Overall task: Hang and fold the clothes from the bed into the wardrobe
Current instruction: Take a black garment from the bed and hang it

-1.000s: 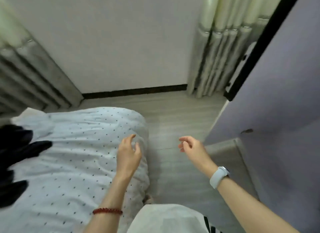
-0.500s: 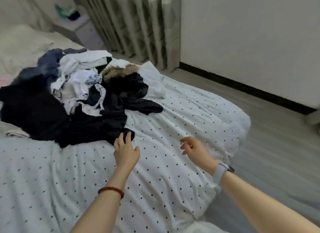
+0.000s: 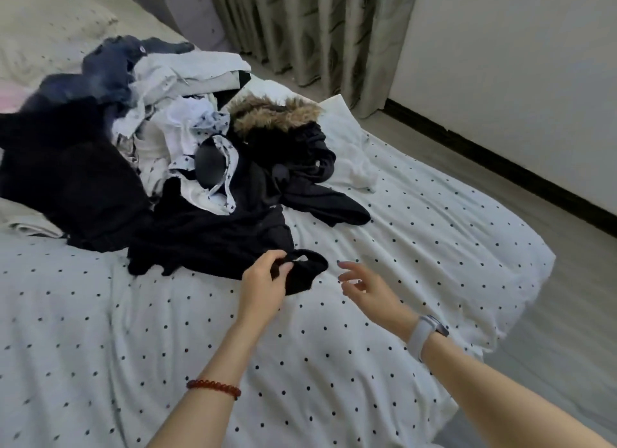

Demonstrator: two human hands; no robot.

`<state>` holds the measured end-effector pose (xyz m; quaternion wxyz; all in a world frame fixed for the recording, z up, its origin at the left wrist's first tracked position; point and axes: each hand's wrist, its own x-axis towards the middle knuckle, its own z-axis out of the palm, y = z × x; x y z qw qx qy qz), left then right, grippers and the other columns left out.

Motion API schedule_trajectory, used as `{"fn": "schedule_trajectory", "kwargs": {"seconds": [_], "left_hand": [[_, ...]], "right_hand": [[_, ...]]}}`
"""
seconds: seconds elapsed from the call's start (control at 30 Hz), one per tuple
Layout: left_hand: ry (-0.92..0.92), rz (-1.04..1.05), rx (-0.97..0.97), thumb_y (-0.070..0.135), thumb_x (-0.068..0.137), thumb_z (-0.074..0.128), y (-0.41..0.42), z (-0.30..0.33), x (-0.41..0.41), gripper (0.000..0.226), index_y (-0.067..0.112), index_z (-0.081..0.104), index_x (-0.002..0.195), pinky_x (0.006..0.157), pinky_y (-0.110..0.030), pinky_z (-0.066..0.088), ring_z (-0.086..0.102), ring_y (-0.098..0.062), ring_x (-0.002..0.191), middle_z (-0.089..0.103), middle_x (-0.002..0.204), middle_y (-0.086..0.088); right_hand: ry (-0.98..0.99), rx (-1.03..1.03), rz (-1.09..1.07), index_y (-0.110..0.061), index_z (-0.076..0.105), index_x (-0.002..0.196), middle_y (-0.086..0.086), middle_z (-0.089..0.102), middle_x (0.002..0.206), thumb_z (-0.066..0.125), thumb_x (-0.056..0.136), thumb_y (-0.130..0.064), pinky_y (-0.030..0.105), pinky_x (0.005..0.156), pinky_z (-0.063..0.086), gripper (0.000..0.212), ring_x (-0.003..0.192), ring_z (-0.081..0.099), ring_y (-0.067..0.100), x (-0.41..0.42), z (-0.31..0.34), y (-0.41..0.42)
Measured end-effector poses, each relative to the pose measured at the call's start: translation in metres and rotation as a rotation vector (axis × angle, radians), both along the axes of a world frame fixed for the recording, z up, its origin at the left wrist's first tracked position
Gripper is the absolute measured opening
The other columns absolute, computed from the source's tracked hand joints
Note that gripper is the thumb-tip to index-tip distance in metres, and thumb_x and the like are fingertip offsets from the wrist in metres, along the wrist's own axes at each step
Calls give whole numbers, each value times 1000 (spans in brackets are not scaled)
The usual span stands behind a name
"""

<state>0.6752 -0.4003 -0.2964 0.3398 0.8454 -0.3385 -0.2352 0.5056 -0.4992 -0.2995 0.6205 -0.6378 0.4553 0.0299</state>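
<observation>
i'm looking down over the bed point(image 3: 384, 331), its white cover dotted with small dark spots, and both bare arms reach out ahead of me. my left hand point(image 3: 262, 285) sits at the near edge of the clothes pile point(image 3: 160, 154), fingers and thumb curled round a fold of the black garment point(image 3: 217, 237), pinching the end of it that trails onto the cover just right of the hand. a red bead bracelet point(image 3: 213, 388) circles that wrist. my right hand point(image 3: 365, 289) hovers just right of the black fabric, apart from it, fingers loosely spread and a little bent, holding nothing; i can't tell if it touches the cover below. a white smartwatch point(image 3: 425, 336) is strapped on that wrist. the pile lies on the far left part of the bed: a large black piece on the left, dark blue clothing point(image 3: 107, 67) at the far side, white and star-printed items point(image 3: 197, 140) tangled in the middle, and a dark jacket with a brown fur-trimmed hood point(image 3: 277, 115) on the right, one dark sleeve stretched out toward the right over the cover. a pale pillow point(image 3: 50, 30) lies far left. beyond the bed hang patterned curtains point(image 3: 317, 30), with a white wall point(image 3: 517, 64) to the right and a dark skirting strip where it meets the grey floor point(image 3: 567, 297).
</observation>
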Motion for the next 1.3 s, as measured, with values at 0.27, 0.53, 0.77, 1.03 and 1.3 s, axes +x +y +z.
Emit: {"fn": "schedule_trajectory", "kwargs": {"seconds": [0.27,0.53,0.77,1.03,1.3], "left_hand": [[155,-270,-279,28,80,59,25,15,-88,14,27,58,95,79,-3,39,51,17,87,58,89,18],[-15,-265,-185,41,85,50,15,14,-123,45,29,46,128,87,-21,49,45,-4,113,37,123,19],[-291,-683,593,58,84,53,-48,-24,-133,97,33,-16,147,109,-58,-11,-21,-31,142,-17,156,-6],[-302,-736,544,25,97,39,-58,-44,-154,22,18,59,103,100,-41,41,60,-21,89,66,98,0],[20,-416,113,12,96,39,-80,20,-181,34,21,58,124,81,-29,42,55,-20,103,60,118,0]], "right_hand": [[-135,642,-148,-6,62,88,7,65,77,52,94,-23,24,57,49,21,67,63,20,-3,33,-8],[104,-144,-141,-13,53,102,-1,57,97,37,99,-8,22,78,35,17,93,52,16,-106,30,-22],[281,-378,-184,-5,55,97,5,60,92,38,98,-8,24,68,34,18,87,53,22,-221,31,-26],[254,-69,-759,-12,51,126,7,57,121,52,94,-30,23,82,36,37,101,52,17,-284,29,-14],[254,-16,-579,-12,59,118,2,59,111,55,91,-8,19,77,41,27,99,54,14,-310,26,-8]]}}
